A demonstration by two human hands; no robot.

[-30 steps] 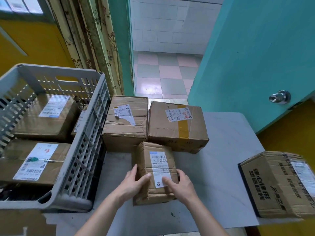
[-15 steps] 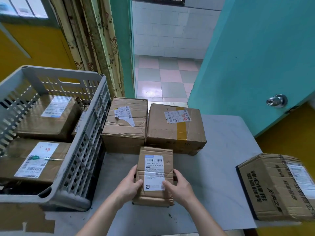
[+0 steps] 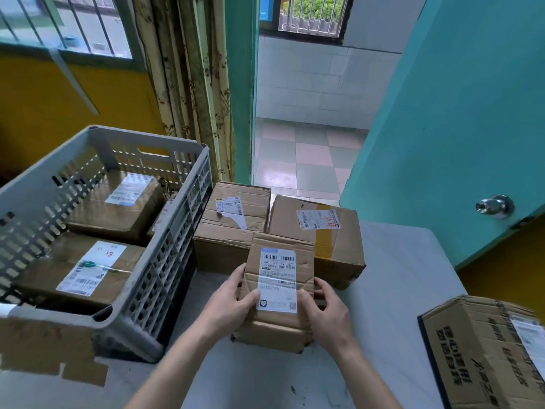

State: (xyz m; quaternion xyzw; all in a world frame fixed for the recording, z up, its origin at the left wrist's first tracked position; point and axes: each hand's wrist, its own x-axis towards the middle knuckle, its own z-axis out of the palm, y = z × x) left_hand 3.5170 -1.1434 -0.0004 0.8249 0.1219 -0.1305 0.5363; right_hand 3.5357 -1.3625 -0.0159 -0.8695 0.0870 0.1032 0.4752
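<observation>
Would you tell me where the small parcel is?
The parcel is central in the head view, gripped by left hand and right hand, before the taped box, right of the crate.

We are in a small parcel depot, set up in what looks like a plain room of a house. Cardboard boxes with printed shipping labels lie all about. A torn-label box (image 3: 233, 231) and a taped box (image 3: 327, 240) sit side by side at the back of the white table (image 3: 398, 261). A small box (image 3: 274, 332) with a barcode label is in front of them, and a printed box (image 3: 483, 349) lies at the right edge. On the left a grey crate (image 3: 165, 270) holds more labelled parcels (image 3: 88, 270). The room itself is homely: a yellow wall (image 3: 73, 98), a flowered curtain (image 3: 191, 84) beside a barred window (image 3: 67, 25), a teal door (image 3: 457, 128) with a round knob (image 3: 495, 206), and a checked tile floor (image 3: 306, 160) through the doorway.
</observation>
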